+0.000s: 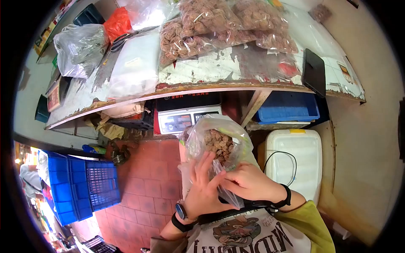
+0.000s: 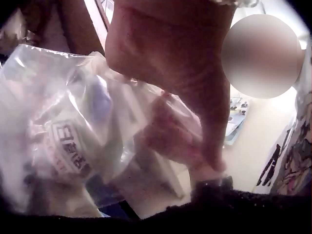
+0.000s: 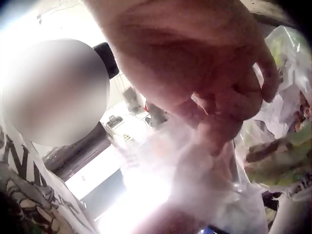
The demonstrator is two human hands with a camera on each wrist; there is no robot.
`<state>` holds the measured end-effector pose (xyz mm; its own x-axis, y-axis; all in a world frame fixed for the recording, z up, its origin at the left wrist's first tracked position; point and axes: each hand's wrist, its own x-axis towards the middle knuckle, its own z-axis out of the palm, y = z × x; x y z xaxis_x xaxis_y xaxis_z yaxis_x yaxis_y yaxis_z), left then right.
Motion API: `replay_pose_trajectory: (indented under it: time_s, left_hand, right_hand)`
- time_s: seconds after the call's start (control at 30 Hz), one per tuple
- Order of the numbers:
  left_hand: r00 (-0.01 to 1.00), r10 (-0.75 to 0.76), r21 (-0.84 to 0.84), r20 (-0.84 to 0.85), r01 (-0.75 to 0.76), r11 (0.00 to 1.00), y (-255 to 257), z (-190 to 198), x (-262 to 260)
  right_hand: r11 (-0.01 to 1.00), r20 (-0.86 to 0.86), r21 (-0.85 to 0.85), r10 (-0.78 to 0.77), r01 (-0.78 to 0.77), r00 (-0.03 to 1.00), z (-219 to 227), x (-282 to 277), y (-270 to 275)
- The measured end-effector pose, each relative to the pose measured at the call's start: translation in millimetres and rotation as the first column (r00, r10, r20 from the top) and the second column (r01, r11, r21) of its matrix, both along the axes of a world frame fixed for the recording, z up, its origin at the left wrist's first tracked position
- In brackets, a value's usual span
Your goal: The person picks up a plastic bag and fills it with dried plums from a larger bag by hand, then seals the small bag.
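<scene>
Bag: clear plastic bag (image 1: 195, 141), mouth open, dead centre of the head view, with a heap of brown wrinkly pieces (image 1: 219, 145) inside
Left hand: the left hand (image 1: 203, 194) lies along the bag's near side, fingers pretty much straight, not clenched round anything I can make out
Right hand: the right hand (image 1: 249, 181) is just beside it, fingers curled, pinching a bit of the bag's plastic
Scale: a digital scale (image 1: 177, 122) sits just above the bag in the frame, under the counter (image 1: 198, 71)
Countertop: filled bags (image 1: 209, 19) piled top centre, flat clear sheets (image 1: 135, 67) upper left, black phone (image 1: 313, 71) upper right near the edge
Floor stuff: blue crates (image 1: 76, 185) lower left, white-lidded bin (image 1: 293, 164) right of centre
</scene>
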<state>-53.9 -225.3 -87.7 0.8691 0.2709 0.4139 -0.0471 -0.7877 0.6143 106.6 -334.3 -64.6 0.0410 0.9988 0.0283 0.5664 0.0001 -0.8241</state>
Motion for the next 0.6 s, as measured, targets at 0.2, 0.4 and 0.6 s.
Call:
replay_pose_trajectory:
  time_s: [0.2,0.4,0.6]
  left_hand:
    - [0.996,0.078,-0.015,0.036,-0.078,0.997,-5,10,1]
    - [0.993,0.110,-0.017,0.046,-0.109,0.994,4,20,-4]
    - [0.996,0.069,-0.083,0.064,-0.063,0.995,10,26,-6]
  right_hand:
    - [0.995,0.182,0.063,-0.089,0.079,0.979,4,-7,4]
    - [0.972,0.257,0.142,-0.221,0.189,0.941,15,0,8]
    - [0.970,0.331,0.138,-0.236,0.200,0.914,25,5,8]
